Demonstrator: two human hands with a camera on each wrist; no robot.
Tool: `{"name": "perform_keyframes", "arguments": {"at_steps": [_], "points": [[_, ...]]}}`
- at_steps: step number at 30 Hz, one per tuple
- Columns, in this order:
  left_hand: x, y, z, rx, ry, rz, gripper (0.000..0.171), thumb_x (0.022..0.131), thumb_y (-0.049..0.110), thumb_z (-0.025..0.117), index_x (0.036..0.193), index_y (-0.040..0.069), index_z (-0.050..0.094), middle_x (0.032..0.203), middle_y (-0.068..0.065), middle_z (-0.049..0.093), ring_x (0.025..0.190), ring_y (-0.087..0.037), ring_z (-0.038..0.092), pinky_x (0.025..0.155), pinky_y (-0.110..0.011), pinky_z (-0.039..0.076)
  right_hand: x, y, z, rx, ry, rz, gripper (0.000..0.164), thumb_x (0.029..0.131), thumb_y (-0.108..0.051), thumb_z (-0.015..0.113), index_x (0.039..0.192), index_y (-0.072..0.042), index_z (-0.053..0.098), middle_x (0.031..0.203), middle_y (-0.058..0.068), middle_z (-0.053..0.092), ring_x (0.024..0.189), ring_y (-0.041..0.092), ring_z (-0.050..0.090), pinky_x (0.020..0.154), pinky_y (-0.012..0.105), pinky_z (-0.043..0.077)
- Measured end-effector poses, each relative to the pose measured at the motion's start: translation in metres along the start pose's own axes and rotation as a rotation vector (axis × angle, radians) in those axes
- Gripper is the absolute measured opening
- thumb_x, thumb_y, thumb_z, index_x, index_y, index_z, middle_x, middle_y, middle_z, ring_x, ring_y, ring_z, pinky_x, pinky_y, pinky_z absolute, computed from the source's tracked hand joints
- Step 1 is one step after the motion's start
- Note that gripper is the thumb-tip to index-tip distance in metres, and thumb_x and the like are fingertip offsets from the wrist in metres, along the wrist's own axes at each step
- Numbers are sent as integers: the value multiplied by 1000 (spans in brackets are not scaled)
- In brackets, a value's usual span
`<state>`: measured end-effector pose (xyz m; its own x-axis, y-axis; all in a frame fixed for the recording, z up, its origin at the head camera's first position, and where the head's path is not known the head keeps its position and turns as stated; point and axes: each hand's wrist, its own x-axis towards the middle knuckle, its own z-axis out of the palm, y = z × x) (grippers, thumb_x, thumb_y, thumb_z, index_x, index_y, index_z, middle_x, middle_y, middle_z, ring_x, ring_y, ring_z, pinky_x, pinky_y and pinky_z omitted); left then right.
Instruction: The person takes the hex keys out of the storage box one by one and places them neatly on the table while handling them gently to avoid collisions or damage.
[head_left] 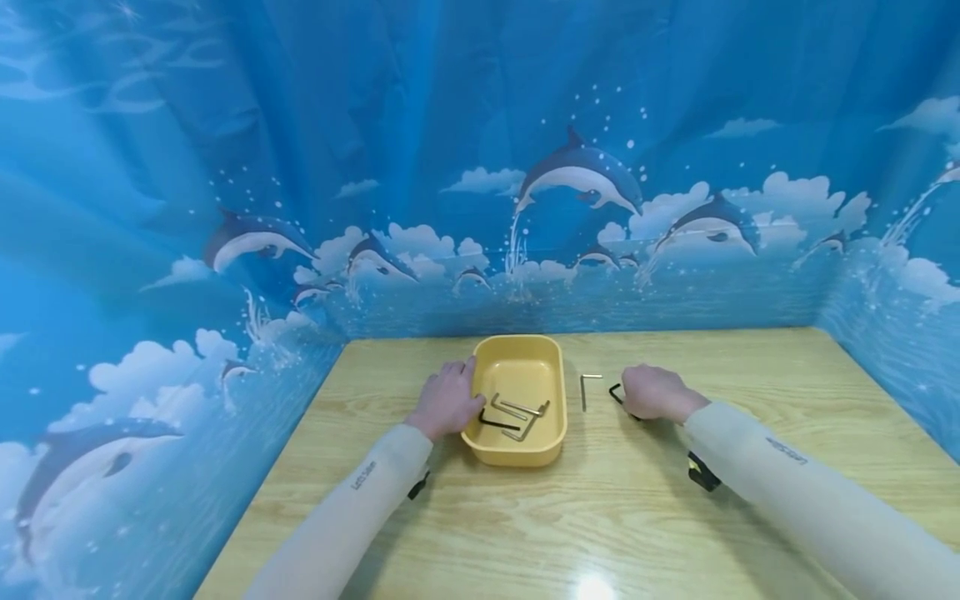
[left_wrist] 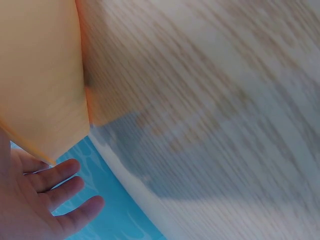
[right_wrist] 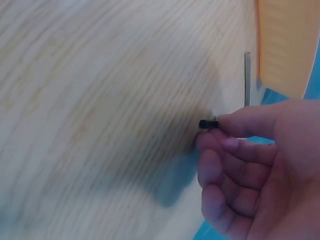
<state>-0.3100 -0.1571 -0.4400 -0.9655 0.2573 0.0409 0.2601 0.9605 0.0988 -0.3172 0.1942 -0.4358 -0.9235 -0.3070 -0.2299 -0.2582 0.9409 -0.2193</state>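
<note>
My left hand [head_left: 447, 398] rests at the left rim of a yellow plastic box [head_left: 558, 392], its thumb reaching over the edge. In the left wrist view the other fingers [left_wrist: 62, 175] are extended and spread beside the box wall, while the thumb is hidden. My right hand [head_left: 651, 392] pinches a black hex key [head_left: 616, 394] between thumb and index finger, low over the table. Most of that key is covered by the hand; one dark end [right_wrist: 207, 124] pokes out in the right wrist view. Between box and right hand lies a silver hex key [head_left: 583, 393].
Several hex keys [head_left: 517, 408], silver ones and a black one, lie inside the box. The wood-grain table [head_left: 480, 533] ends at a blue curtain [head_left: 420, 292] printed with dolphins, along the back and sides.
</note>
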Motion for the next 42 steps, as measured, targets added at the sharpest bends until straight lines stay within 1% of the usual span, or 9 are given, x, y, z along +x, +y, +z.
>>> {"name": "perform_keyframes", "arguments": {"at_steps": [5,8,12,16,20,25,32,36,42], "points": [[0,-1,0,-14,-12,-3,75,100,41,54,160,6,25,154,-18,44,143,-35,40,113,-56,38,6,0,3,49,0,8,25,95,-7,54,70,-10,61,62,5,54,49,14,40,48,29,36],[0,-1,0,-18,-11,-4,74,100,41,54,159,6,26,154,-19,44,143,-35,39,113,-56,38,9,0,4,80,0,22,26,94,-10,56,68,-11,60,57,1,50,47,12,38,47,28,34],[0,0,0,-5,-9,-6,74,100,41,53,159,6,26,153,-18,45,143,-35,40,112,-56,39,13,-1,5,135,-1,37,32,94,-12,57,63,-14,58,50,-4,44,44,10,37,45,26,33],[2,0,-2,-1,6,-4,74,100,40,53,159,5,26,153,-18,46,142,-35,41,111,-57,40,16,-2,3,170,6,56,36,93,-10,55,57,-16,56,46,-5,44,41,10,37,44,26,34],[2,-1,-1,-4,25,8,74,99,40,55,158,4,28,151,-19,47,141,-35,42,111,-56,40,17,-4,4,182,18,55,36,93,-10,54,58,-15,58,45,-4,45,40,10,39,44,26,35],[-1,-1,2,-4,18,6,74,99,40,55,158,3,29,151,-19,47,141,-35,42,111,-55,40,18,-8,8,181,27,59,31,95,-12,56,64,-11,65,48,-4,47,42,10,41,45,26,37],[-1,-1,1,-13,25,5,74,99,39,55,158,3,29,152,-19,46,141,-35,42,111,-55,41,21,-10,7,163,49,68,35,95,-14,57,60,-15,56,47,-4,45,41,10,40,45,26,36],[-1,-1,1,-19,22,2,74,100,40,55,159,4,28,152,-19,46,142,-35,42,111,-55,40,21,-10,8,175,65,67,35,95,-14,57,60,-16,55,47,-5,43,41,10,38,44,26,35],[-1,-2,3,-10,24,1,74,100,40,55,158,4,28,152,-19,47,141,-35,42,110,-55,41,18,-11,11,200,79,40,36,94,-14,57,59,-16,54,48,-5,41,41,10,36,44,25,34]]}}
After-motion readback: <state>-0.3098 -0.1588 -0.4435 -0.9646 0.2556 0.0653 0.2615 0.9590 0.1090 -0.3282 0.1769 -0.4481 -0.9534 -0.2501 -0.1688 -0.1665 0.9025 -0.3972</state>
